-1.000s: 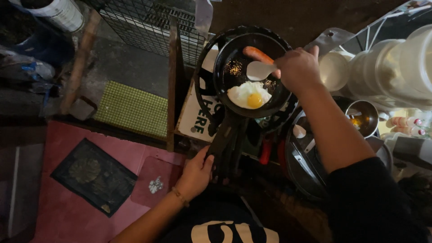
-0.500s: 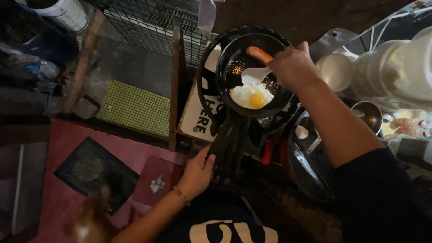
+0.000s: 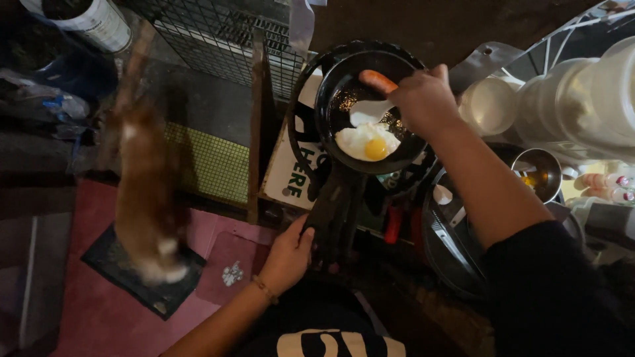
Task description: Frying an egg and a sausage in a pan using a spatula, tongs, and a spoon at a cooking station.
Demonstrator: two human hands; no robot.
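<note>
Black round metal frying pan (image 3: 366,112) sits over the burner, left hand (image 3: 288,254) clamped round its long dark handle (image 3: 334,215), right hand (image 3: 423,99) closed on a white spatula (image 3: 370,112) beside the soft, slippery fried egg (image 3: 367,142), best lifted from underneath.

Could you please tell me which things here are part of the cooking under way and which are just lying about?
In use:
- black round frying pan, handle held by left hand
- fried egg with yellow yolk
- white spatula in right hand
- orange sausage

Lying about:
- small steel bowl
- white plastic tubs
- green mesh mat
- blurred brown animal
</note>
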